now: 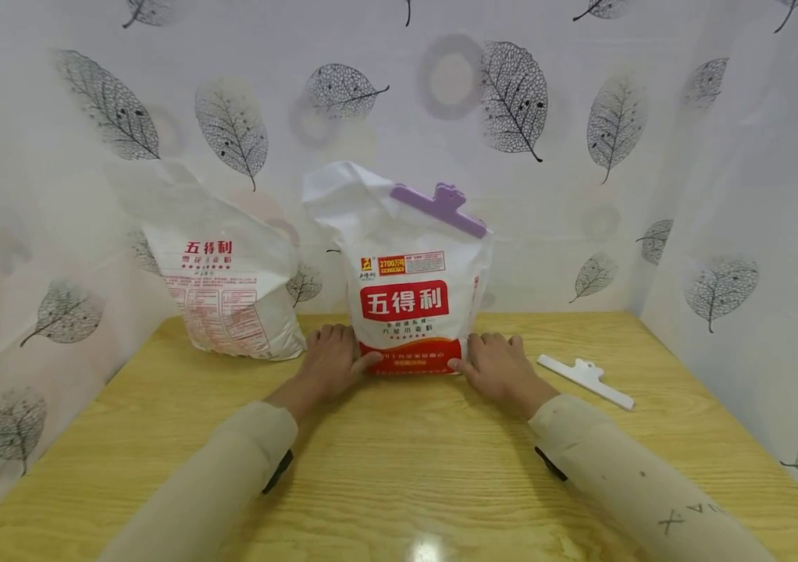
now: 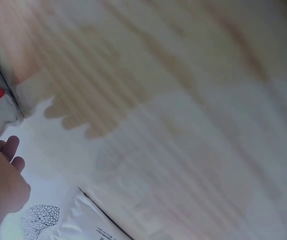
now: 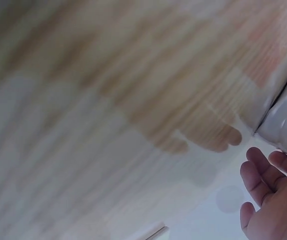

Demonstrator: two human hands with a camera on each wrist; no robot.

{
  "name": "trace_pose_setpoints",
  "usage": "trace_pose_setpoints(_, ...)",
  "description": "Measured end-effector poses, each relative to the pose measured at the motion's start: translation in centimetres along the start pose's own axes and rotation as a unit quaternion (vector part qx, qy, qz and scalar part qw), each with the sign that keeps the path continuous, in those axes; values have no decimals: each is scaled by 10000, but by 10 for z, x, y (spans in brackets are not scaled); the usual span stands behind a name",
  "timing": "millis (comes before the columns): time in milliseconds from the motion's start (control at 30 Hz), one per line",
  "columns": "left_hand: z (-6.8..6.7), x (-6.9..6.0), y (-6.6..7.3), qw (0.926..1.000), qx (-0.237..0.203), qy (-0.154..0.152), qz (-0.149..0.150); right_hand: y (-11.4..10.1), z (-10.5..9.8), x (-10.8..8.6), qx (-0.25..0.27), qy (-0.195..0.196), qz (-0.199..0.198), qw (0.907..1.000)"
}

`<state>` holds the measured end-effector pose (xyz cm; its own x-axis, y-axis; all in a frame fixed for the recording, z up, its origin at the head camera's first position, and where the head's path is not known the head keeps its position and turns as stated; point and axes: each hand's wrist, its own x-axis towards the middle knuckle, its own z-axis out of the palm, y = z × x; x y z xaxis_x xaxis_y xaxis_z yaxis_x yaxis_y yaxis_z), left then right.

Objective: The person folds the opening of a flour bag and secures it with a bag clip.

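Left hand (image 1: 331, 363) and right hand (image 1: 500, 365) hold a bag (image 1: 406, 273) between sack (image 1: 222, 293) and white clip (image 1: 587, 382).

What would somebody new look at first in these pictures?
Probably the big white bag with red labels, standing between the left hand and the right hand, with a purple clip on its top edge. Next, perhaps, the other bag on the table's left side and the white clip lying toward the right.
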<state>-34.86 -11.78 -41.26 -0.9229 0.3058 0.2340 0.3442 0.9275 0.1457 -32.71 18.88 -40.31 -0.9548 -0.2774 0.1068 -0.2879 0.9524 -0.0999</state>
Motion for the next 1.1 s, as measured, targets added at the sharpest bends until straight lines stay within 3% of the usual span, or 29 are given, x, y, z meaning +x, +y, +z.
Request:
trace_pose_setpoints(700,1,10,10,9982,423,63,-426,-2,1,12,-173,189,361,9990)
trace_pose_setpoints(1100,9,16,18,9943,820,125,-674,-6,0,17,-289,229,502,9981)
